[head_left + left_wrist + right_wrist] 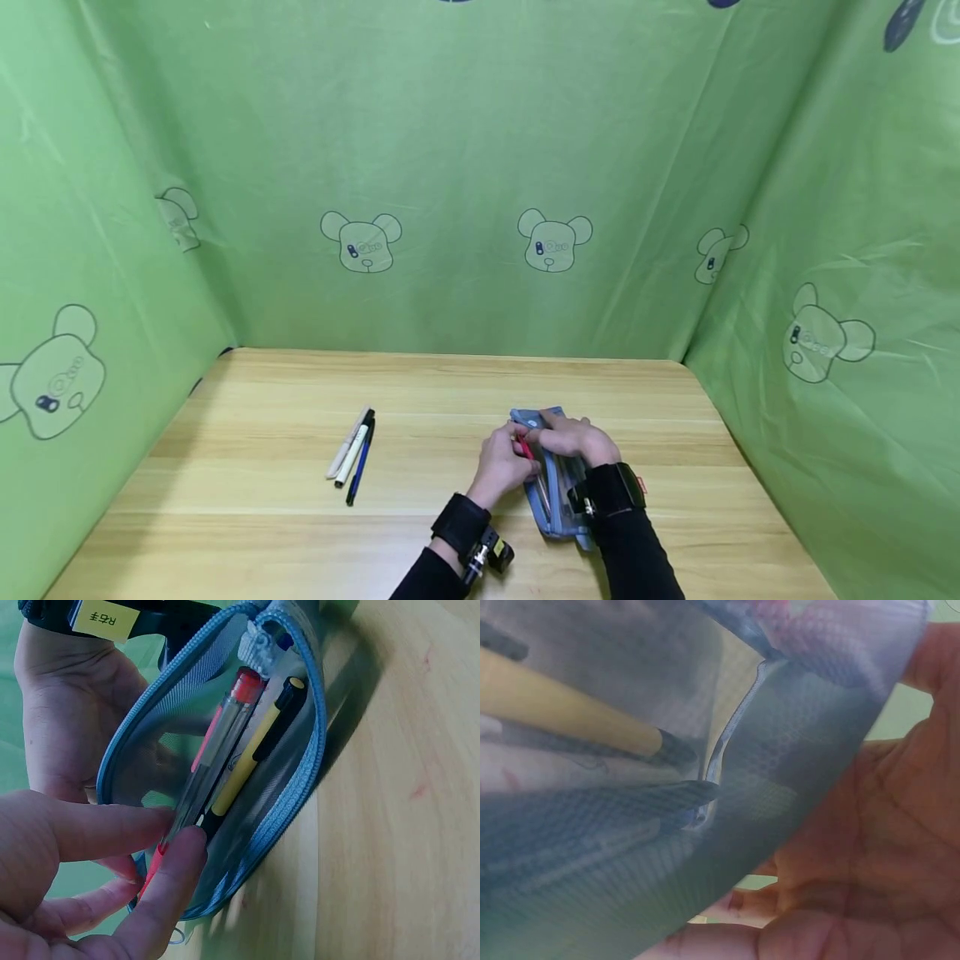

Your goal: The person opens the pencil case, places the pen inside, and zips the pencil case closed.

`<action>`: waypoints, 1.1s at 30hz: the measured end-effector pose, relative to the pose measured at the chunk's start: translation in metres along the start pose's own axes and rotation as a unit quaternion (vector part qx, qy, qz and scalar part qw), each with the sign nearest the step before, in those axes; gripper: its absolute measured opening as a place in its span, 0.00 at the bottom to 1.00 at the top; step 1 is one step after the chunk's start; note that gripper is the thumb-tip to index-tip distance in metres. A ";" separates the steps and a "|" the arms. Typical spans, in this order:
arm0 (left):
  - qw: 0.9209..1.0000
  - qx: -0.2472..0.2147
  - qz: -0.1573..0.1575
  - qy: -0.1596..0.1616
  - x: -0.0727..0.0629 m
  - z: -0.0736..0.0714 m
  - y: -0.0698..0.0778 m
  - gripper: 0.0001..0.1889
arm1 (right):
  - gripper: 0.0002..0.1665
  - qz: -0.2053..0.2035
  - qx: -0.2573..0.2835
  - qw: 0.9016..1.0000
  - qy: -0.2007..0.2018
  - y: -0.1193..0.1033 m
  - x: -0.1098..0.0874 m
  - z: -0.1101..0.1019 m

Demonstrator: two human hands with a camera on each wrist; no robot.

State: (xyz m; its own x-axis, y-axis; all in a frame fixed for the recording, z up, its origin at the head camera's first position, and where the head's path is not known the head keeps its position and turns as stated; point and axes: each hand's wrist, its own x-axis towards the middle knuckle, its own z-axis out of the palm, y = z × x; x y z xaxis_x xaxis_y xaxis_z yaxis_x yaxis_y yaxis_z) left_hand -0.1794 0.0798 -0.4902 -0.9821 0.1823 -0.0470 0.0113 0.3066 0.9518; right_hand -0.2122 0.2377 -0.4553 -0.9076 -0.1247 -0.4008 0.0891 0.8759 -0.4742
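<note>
Backdrop: green cloth printed with outlined bear heads hangs behind the pencil case and to both sides of it.
Table: pale wood, lying under and all around the pencil case.
Pencil case: blue mesh, on the table, its zip parted into a wide mouth.
My left hand: at the left edge of the pencil case, thumb and finger pinching a clear-barrelled red pen at its mouth.
My right hand: over the far right part of the pencil case, gripping its mesh side; how tightly, I cannot tell.
Yellow-and-black pen: inside the pencil case, beside the red pen.
Loose pens: well left of the pencil case, side by side, a pale pen, a white pen and a blue pen.
My wrists: near the pencil case, each with a black strap below the hand.
</note>
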 end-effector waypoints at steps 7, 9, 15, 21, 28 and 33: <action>0.998 -0.053 -0.024 -0.001 0.002 0.004 0.001 0.28 | 0.44 -0.006 -0.010 1.000 0.004 0.000 0.001 0.000; 0.997 -0.066 -0.029 0.000 0.003 0.005 0.001 0.28 | 0.44 -0.014 -0.010 1.000 0.006 0.000 0.002 0.000; 0.996 -0.082 -0.032 -0.002 0.004 0.010 -0.001 0.28 | 0.45 -0.011 -0.007 1.000 0.006 0.001 0.002 0.000; 0.997 -0.081 -0.021 0.005 0.006 0.014 -0.005 0.29 | 0.46 -0.010 -0.002 1.000 0.003 0.001 0.001 0.001; 0.996 -0.089 -0.019 -0.008 0.006 0.018 -0.007 0.25 | 0.45 -0.010 -0.003 1.000 0.004 0.000 0.001 0.000; 0.996 -0.081 -0.022 -0.007 0.008 0.022 -0.008 0.24 | 0.46 -0.011 0.000 1.000 0.003 0.000 0.000 0.000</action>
State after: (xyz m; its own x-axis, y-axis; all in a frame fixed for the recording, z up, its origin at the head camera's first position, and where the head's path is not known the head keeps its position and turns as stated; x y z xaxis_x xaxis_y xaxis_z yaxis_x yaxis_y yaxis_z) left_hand -0.1833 0.0995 -0.5045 -0.9783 0.1855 -0.0925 -0.0628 0.1601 0.9851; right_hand -0.2123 0.2374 -0.4553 -0.9120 -0.1403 -0.3855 0.0695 0.8733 -0.4822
